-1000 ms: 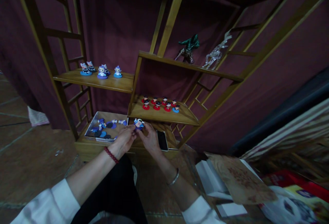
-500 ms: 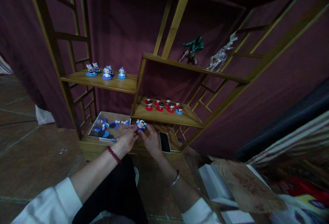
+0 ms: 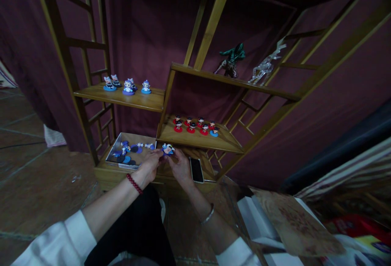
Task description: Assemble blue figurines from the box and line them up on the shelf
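Head view: L hand (image 3: 150,165), w/ red bead bracelet (image 3: 134,184) at its wrist, & R hand (image 3: 182,170), w/ silver-coloured bangle (image 3: 209,214) further up the forearm, meet just above the base of a wooden display cabinet (image 3: 122,100). Btwn them, a small blue, white & purple figurine (image 3: 168,149); fingers of both hands are closed narrow on it, one hand per side, though some fingertips are hidden. It's held in front of the lower right shelf's edge.

Just L of the hands: shallow open cardboard box (image 3: 143,139) w/ more purple/blue figurines (image 3: 124,148) & round bases inside. Just R: black-screened phone (image 3: 196,170) lying flat on the cabinet base.

L shelf has small purple-and-white figurines (image 3: 128,88). Lower R shelf has black-haired figurines (image 3: 192,127), mostly on red bases, one on blue. Top R: dark green hooded figure (image 3: 233,59) beside a clear figure (image 3: 263,69).
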Motion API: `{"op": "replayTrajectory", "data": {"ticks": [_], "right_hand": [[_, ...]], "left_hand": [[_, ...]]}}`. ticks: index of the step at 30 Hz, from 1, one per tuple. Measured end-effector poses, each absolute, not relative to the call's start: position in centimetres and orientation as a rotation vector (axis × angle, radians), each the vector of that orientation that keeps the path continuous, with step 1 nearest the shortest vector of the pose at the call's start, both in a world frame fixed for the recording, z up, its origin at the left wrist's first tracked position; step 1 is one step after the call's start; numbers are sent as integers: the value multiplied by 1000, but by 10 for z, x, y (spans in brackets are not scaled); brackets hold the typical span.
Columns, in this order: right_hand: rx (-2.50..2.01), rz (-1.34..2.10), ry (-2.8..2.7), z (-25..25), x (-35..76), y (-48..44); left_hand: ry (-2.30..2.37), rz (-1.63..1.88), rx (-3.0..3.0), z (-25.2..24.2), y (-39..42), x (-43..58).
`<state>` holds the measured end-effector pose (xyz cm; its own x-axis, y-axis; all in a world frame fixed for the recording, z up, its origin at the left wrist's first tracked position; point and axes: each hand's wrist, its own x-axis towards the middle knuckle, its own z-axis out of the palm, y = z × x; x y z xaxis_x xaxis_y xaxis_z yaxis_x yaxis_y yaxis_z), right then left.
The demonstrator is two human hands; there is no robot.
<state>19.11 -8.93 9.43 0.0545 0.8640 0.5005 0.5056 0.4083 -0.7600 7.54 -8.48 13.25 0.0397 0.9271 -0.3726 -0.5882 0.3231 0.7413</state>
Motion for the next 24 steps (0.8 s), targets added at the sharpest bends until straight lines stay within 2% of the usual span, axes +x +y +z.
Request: {"op": "replayTrajectory", "data": {"ticks": [24], "right_hand": [[-1212,477,-1626,108,174,-81]], "left_hand": [[1024,1239,611,141,-80,58]]}}
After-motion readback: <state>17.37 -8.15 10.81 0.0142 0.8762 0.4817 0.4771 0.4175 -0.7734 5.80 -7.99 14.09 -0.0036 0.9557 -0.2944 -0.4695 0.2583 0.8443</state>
